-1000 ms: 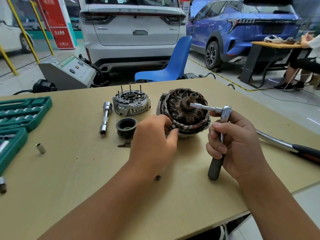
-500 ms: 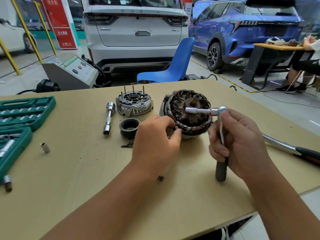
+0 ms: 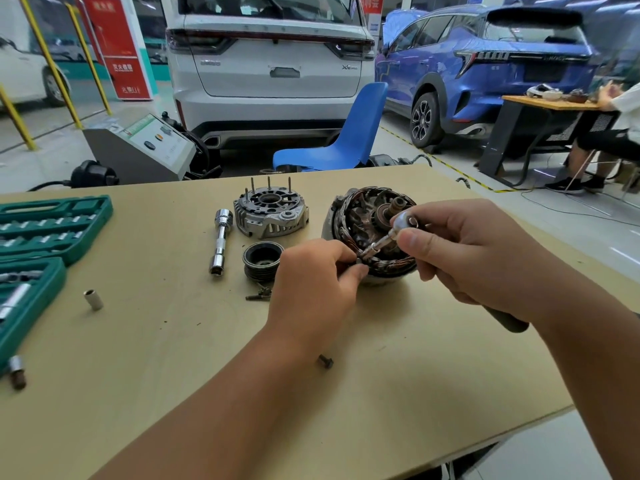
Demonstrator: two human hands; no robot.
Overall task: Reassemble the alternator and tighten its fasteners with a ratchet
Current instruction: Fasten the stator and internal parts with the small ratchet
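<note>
alternator body (image 3: 372,233) open side up on desk (image 3: 138,341), far centre-right | right hand (image 3: 478,258) grips ratchet (image 3: 403,225), socket tip down at stator's near rim | left hand (image 3: 311,289) pinches that rim beside tip | rear cover (image 3: 272,213), pulley (image 3: 261,259), loose bolt (image 3: 325,361) apart on desk

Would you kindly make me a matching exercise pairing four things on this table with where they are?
Things:
1. ratchet
2. pulley
3. socket case
4. loose bolt

Places:
A. at the table's left edge
B. on the table beside the left forearm
C. held in the right hand, over the stator
D. just in front of the end cover

Pairs: 1-C, 2-D, 3-A, 4-B
</note>
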